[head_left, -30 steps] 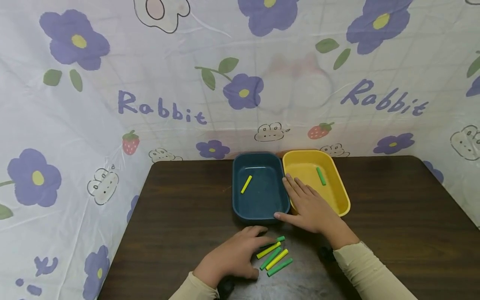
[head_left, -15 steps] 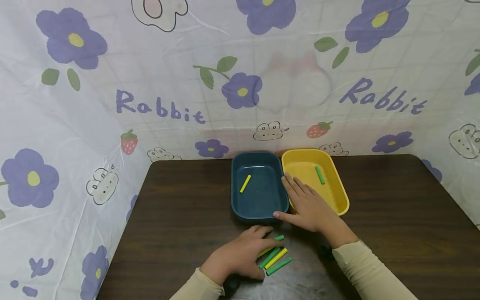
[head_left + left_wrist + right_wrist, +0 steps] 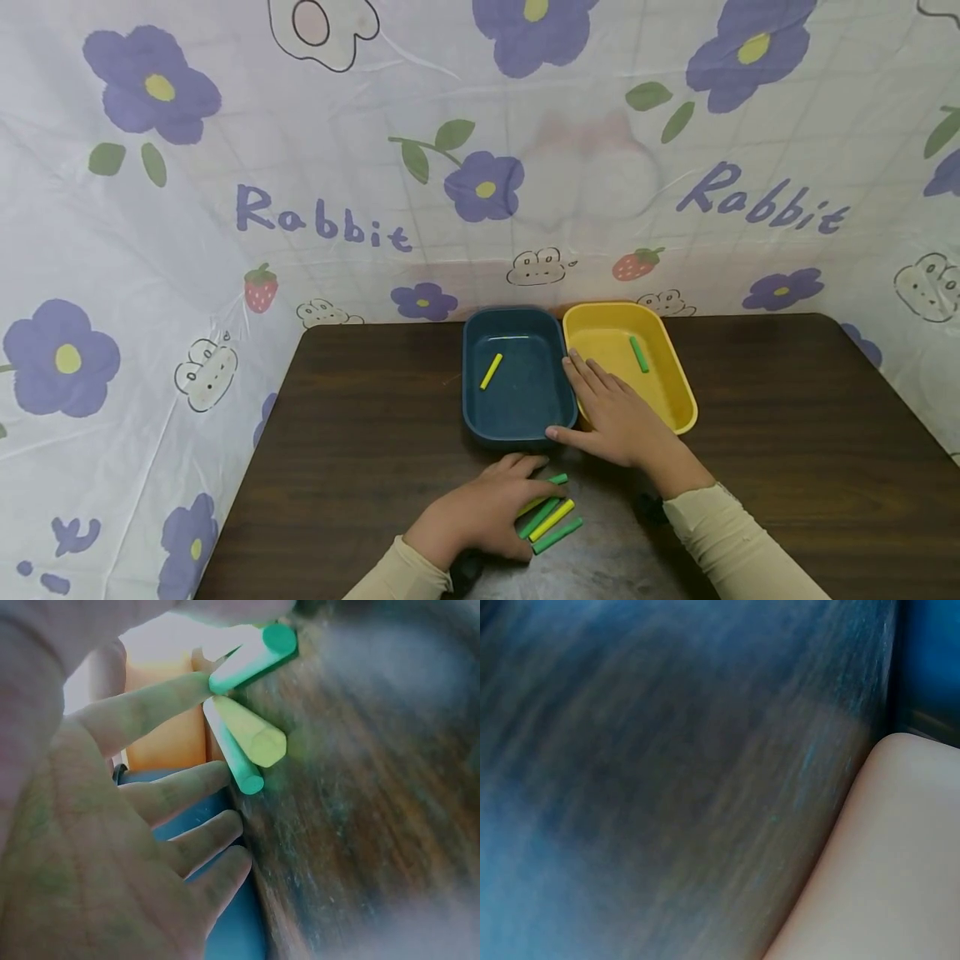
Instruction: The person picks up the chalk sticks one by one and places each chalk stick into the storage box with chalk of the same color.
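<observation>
"While I have the head view up, how do the sticks look?"

"Short, slim and straight. I count three green sticks (image 3: 557,536) and two yellow sticks (image 3: 552,521) slanting close together on the table (image 3: 375,450), partly hidden by the left hand (image 3: 480,510), whose thumb and fingers are spread apart."

"And the trays?"

"Side by side. The blue tray (image 3: 517,408) holds a lone yellow stick (image 3: 491,372), the yellow tray (image 3: 600,332) a lone green stick (image 3: 639,354). The right hand (image 3: 618,421) lies across their neighbouring rims, fingers extended."

"What about the left wrist?"

"Up close I see round, flat-ended green sticks and a yellow one with a faceted end. The fingers reach out loosely; the index tip is right by a green stick's end, though I can't tell if it touches. Both trays show behind."

"And the right?"

"Blurred table, a patch of skin (image 3: 900,855) and a bit of blue tray; fingers I can't judge from here."
</observation>
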Tool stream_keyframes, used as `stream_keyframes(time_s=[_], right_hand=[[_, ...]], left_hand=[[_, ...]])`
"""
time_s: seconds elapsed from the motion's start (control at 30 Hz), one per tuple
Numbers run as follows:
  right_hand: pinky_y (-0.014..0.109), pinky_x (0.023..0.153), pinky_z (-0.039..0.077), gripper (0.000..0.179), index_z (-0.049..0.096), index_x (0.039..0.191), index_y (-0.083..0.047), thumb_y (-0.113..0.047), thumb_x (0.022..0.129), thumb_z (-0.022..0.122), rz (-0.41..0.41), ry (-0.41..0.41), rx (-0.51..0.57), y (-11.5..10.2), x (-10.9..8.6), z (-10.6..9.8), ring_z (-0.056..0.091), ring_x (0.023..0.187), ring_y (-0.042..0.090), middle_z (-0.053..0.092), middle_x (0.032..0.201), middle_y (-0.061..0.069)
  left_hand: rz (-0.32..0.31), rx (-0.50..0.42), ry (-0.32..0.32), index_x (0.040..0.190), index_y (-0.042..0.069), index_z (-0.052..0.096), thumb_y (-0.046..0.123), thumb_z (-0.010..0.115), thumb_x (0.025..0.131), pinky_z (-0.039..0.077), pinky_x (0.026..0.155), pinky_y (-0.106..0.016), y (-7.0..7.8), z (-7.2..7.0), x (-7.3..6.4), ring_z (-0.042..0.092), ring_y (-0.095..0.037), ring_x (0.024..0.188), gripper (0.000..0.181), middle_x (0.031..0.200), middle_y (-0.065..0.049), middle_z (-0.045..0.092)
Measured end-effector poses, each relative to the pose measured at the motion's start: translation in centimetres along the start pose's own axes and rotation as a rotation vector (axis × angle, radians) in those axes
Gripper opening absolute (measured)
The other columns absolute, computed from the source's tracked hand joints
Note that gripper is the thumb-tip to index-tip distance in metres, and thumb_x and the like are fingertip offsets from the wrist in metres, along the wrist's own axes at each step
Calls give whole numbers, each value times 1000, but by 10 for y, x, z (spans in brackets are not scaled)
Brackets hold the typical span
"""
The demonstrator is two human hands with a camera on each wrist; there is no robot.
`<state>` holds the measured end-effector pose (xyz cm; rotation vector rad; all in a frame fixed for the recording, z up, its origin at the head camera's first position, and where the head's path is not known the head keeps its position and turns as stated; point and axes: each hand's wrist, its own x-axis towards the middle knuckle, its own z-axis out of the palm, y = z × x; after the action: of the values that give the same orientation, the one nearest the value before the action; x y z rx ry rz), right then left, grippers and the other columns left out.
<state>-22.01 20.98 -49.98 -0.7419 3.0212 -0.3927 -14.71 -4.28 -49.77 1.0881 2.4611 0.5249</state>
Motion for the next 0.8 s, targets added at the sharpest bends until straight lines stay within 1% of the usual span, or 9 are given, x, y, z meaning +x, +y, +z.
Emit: stream_keyframes(time_s=[0.2, 0.4, 0.5, 0.6, 0.7, 0.8], right_hand=[[61, 128, 25, 111, 14, 172, -9, -80, 95, 50, 3, -2, 7, 0, 0, 0, 22, 163, 39, 10, 180, 10], [61, 128, 25, 111, 14, 172, -9, -81, 95, 49, 7, -1, 6, 1, 0, 1, 22, 164, 39, 10, 180, 10], [62, 128, 25, 111, 14, 172, -10, -82, 95, 49, 10, -2, 7, 1, 0, 1, 22, 164, 38, 10, 180, 10], [62, 128, 25, 111, 13, 172, -10, -82, 95, 49, 11, -6, 7, 1, 0, 1, 21, 164, 38, 10, 180, 9], [61, 129, 25, 111, 13, 172, -10, -82, 95, 49, 8, -7, 4, 2, 0, 2, 20, 164, 38, 9, 180, 9], [61, 129, 25, 111, 13, 172, -11, -82, 95, 48, 6, -9, 3, 1, 0, 2, 20, 164, 38, 9, 180, 9]], left_hand=[[-14, 1, -20, 154, 41, 55, 29, 92, 80, 44, 118, -54, -3, -1, 1, 36, -29, 156, 83, 172, -3, 35], [-35, -6, -58, 156, 43, 51, 18, 92, 76, 46, 114, -51, -2, -5, -1, 32, -28, 158, 93, 173, -1, 32], [-34, -6, -61, 155, 42, 53, 17, 91, 77, 47, 113, -50, -1, -6, -1, 33, -28, 158, 91, 173, -1, 32], [-26, 0, -49, 153, 40, 56, 20, 93, 77, 48, 113, -47, -2, -6, -1, 35, -27, 156, 87, 172, -1, 34], [-20, -4, -43, 152, 37, 57, 22, 94, 77, 48, 114, -46, -3, -6, 0, 35, -26, 156, 85, 172, -1, 35], [-19, -17, -43, 152, 36, 57, 26, 94, 78, 46, 116, -47, -5, -5, 0, 35, -25, 157, 83, 171, 0, 36]])
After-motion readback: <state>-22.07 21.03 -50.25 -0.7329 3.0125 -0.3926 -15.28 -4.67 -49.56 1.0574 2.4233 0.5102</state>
